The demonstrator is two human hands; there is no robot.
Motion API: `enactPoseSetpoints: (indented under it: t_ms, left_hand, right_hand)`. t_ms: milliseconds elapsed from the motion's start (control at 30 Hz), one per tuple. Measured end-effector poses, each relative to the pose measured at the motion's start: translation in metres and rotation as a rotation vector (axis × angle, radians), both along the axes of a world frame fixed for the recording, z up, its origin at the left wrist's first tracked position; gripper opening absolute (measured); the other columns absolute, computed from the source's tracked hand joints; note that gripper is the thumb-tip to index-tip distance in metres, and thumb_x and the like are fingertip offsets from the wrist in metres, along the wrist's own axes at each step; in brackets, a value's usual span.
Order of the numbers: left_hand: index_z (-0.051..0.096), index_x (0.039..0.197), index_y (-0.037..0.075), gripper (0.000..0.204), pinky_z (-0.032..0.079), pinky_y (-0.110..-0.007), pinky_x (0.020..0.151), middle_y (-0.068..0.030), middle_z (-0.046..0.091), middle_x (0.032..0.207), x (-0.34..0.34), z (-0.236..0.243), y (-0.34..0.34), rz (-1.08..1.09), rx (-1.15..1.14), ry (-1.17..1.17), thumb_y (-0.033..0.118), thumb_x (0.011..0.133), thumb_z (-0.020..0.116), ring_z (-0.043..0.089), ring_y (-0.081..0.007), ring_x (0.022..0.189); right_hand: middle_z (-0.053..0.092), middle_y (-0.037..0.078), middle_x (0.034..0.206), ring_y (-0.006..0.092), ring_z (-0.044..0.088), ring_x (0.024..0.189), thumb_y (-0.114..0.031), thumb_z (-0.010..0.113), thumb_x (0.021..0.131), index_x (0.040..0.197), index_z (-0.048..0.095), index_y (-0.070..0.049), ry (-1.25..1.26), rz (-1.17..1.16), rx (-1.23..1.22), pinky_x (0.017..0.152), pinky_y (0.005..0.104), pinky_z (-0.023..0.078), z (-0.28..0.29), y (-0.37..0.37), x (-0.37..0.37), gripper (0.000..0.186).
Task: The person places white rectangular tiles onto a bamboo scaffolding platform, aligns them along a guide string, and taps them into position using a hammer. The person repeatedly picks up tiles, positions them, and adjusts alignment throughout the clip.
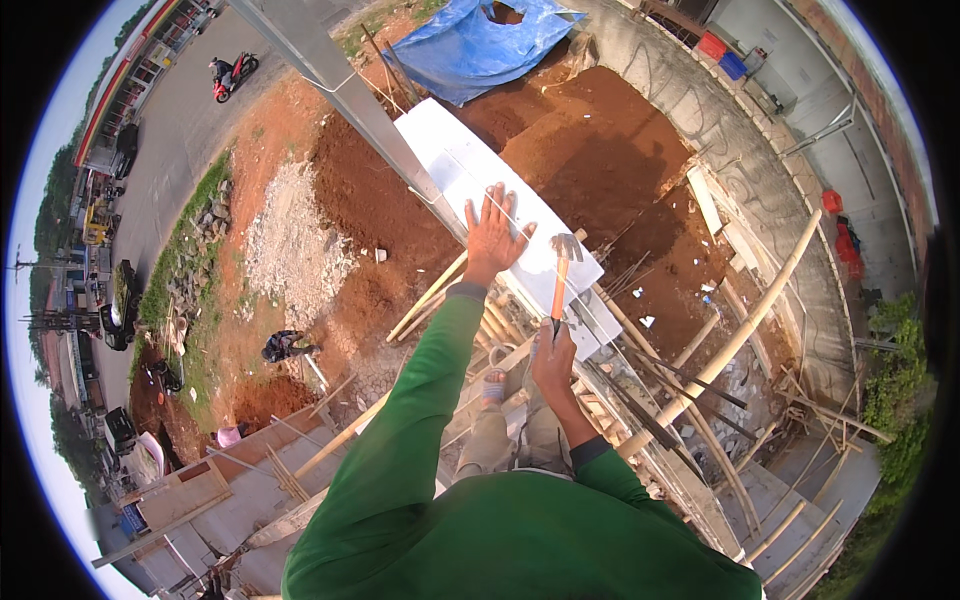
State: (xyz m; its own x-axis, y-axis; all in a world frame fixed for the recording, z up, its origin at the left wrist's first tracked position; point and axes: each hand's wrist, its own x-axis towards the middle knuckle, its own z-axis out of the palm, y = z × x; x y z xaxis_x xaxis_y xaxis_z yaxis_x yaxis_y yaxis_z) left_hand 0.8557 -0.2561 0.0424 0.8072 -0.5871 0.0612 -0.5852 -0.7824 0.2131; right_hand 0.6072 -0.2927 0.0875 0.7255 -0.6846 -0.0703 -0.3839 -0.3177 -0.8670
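In the head view, your right hand (553,358) is closed around the dark lower end of a hammer (560,285) with an orange handle; its metal claw head points away from you, over the white block. Your left hand (492,240) is open, palm down and fingers spread, on the left side of that block; how hard it presses, you cannot tell from here. The long white block (470,165) lies ahead of you, running from beside your right hand up and leftward toward a blue tarp (482,45). A grey metal post (350,100) slants along its left side, near your left hand. To the right, a bamboo pole (735,335) crosses at an angle, with reddish soil (610,130) behind it. Below your hands, your foot (493,387) shows among the timbers.
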Motion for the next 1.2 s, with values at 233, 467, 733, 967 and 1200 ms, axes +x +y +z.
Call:
enactPoseSetpoints:
  t_ms: [233,467,733,967,1200]
  left_hand:
    - [0.029,0.162,0.008,0.084,0.011,-0.06,0.125,-0.0148,0.023,0.17,-0.009,0.009,0.003,-0.031,-0.22,-0.084,0.061,0.1,0.05,0.017,-0.0335,0.158]
    - [0.036,0.158,0.002,0.081,0.019,-0.051,0.127,-0.0206,0.027,0.167,-0.009,0.021,0.0,-0.023,-0.335,-0.035,0.051,0.098,0.062,0.019,-0.0413,0.156]
    - [0.034,0.159,0.003,0.084,0.017,-0.051,0.127,-0.02,0.027,0.167,-0.001,0.005,0.003,-0.024,-0.243,-0.091,0.054,0.098,0.06,0.018,-0.0413,0.156]
    - [0.031,0.161,0.004,0.092,0.012,-0.058,0.127,-0.0193,0.027,0.168,0.002,-0.002,0.001,-0.039,-0.23,-0.034,0.065,0.096,0.055,0.017,-0.0403,0.157]
    - [0.03,0.161,0.004,0.093,0.012,-0.059,0.126,-0.0192,0.027,0.168,0.011,-0.024,0.012,-0.09,-0.194,-0.04,0.067,0.096,0.054,0.016,-0.0398,0.157]
  right_hand:
    - [0.065,0.024,0.131,0.0417,0.062,0.123,-0.036,0.051,0.105,0.136,0.053,-0.007,0.129,0.348,-0.31,0.104,0.0689,0.041,0.058,-0.008,0.244,0.043]
    - [0.072,0.023,0.115,0.0409,0.073,0.101,-0.018,0.057,0.097,0.108,0.07,-0.001,0.292,0.646,-0.315,0.088,0.0505,0.058,0.052,-0.013,0.319,0.024]
    - [0.074,0.022,0.108,0.0401,0.073,0.103,-0.016,0.062,0.092,0.108,0.068,0.0,0.255,0.56,-0.338,0.089,0.0513,0.058,0.034,-0.009,0.314,0.024]
    - [0.073,0.023,0.11,0.0438,0.07,0.107,-0.022,0.063,0.092,0.118,0.064,-0.002,0.229,0.508,-0.378,0.101,0.0547,0.05,0.057,-0.012,0.28,0.033]
    - [0.047,0.017,0.158,0.0328,0.022,0.157,-0.052,0.047,0.098,0.138,0.057,-0.017,0.018,-0.076,-0.52,0.127,0.0567,0.011,0.046,0.023,0.214,0.054]
